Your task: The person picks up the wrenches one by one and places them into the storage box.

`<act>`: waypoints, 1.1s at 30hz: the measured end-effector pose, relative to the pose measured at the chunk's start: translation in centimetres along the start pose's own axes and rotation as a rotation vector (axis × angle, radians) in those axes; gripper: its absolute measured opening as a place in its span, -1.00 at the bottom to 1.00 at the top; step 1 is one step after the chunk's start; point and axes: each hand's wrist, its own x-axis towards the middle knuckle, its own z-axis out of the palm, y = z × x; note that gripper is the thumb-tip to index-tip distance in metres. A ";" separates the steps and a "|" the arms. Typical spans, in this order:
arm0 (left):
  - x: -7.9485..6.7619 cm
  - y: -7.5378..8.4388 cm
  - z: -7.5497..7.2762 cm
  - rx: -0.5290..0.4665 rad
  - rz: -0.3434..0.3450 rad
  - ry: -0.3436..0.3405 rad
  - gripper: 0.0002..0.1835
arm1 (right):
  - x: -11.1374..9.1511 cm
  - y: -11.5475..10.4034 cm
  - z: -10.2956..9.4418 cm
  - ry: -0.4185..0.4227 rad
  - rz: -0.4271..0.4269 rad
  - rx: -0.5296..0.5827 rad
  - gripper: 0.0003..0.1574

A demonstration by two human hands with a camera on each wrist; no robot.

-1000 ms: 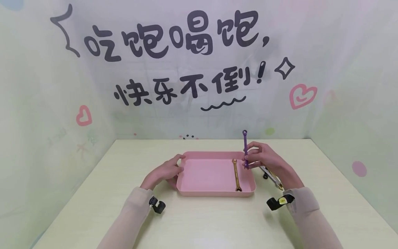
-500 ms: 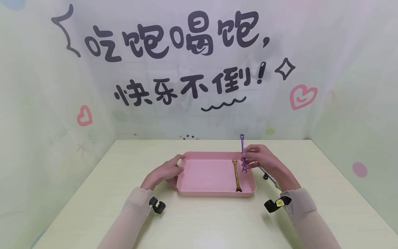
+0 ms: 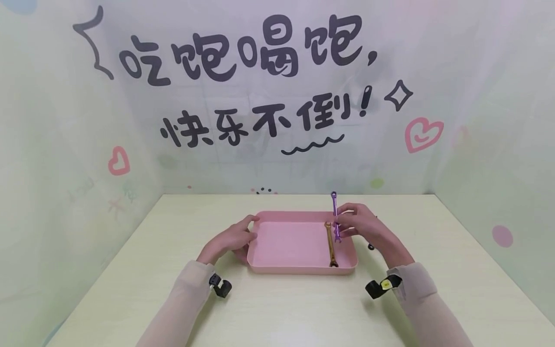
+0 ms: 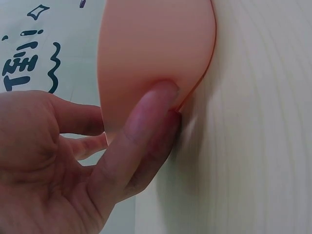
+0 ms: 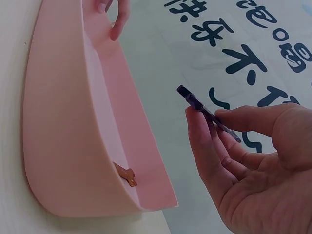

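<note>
over pink tray (image 3: 286,243), purple wrench (image 3: 335,208) front-to-back, ring end far

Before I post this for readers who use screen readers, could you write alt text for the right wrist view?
A right hand pinches a purple wrench near a pink tray, in which one end of a gold wrench shows. The left hand holds the tray's far end, and large dark lettering marks the wall behind.

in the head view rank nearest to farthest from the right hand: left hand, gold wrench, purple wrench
1. Purple wrench: held by the right hand
2. Gold wrench: in the pink tray, right side
3. Left hand: at the pink tray's left end
</note>
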 end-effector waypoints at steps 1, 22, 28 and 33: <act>0.0 0.0 0.0 0.000 -0.002 0.002 -0.37 | 0.0 0.0 0.1 0.004 0.002 -0.003 -0.56; 0.0 0.1 0.1 -0.013 0.014 -0.005 -0.37 | 0.5 0.4 0.9 0.031 0.030 -0.035 -0.58; 0.1 0.1 0.2 -0.004 0.008 0.000 -0.37 | 0.8 0.5 1.0 0.018 0.036 -0.012 -0.56; 0.2 0.1 0.1 0.004 0.010 -0.002 -0.37 | 1.1 0.8 1.4 0.012 0.042 0.010 -0.65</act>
